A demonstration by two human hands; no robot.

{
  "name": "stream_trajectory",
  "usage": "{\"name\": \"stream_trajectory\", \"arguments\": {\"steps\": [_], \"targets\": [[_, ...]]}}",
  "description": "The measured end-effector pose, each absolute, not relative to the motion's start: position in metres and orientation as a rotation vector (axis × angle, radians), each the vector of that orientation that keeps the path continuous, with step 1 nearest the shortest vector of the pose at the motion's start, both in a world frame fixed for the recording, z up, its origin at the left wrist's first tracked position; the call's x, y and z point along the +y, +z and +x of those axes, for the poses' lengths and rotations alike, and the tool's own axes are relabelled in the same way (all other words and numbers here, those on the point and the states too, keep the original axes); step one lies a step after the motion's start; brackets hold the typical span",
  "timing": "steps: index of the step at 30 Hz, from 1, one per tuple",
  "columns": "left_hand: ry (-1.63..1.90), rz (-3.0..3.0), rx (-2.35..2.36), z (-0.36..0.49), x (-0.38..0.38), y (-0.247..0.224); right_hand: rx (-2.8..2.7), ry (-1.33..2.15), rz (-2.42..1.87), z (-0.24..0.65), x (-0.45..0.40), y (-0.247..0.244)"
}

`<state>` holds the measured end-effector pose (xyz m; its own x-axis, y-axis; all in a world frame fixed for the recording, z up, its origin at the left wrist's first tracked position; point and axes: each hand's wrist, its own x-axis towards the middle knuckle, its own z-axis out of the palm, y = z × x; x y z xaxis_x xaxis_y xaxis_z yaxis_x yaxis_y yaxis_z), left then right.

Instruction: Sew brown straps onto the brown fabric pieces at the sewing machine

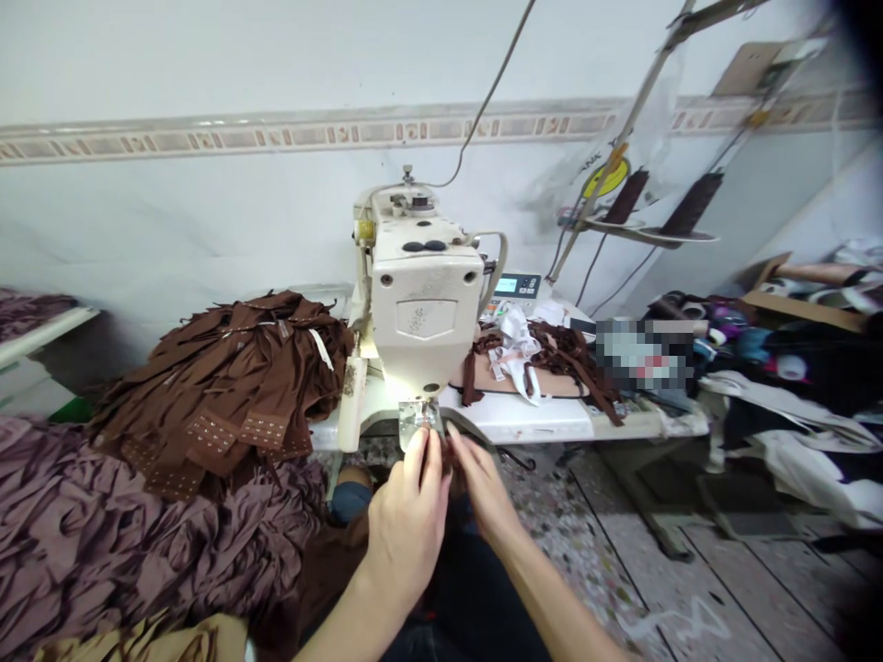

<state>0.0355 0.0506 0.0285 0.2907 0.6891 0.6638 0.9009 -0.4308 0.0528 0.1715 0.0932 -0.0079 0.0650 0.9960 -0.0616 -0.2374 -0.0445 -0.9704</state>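
Both my hands are raised at the front of a cream industrial sewing machine head, close under its needle area. My left hand and my right hand pinch a small piece of brown fabric just beside the clear presser foot. The fingers hide most of that piece. To the left of the machine lies a large heap of brown fabric pieces, some with rows of small metal studs or hooks. The needle itself is hard to make out.
A heap of mauve ruched fabric fills the lower left. On the white machine table lie tangled brown strips and white pieces. Dark thread cones stand on a stand at upper right. Cluttered cloth and a cardboard box lie right.
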Motion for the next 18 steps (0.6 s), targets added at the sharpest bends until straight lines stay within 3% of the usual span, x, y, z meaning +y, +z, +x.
{"name": "stream_trajectory", "arguments": {"steps": [9,18], "targets": [[-1.153,-2.537,-1.191,-0.011,0.063,0.018,-1.437,1.036,-1.356,0.250,0.075,-0.082],[-1.365,-2.473,-1.063,-0.020,0.067,0.004,-1.338,0.553,-1.610,0.423,0.163,-0.023]]}}
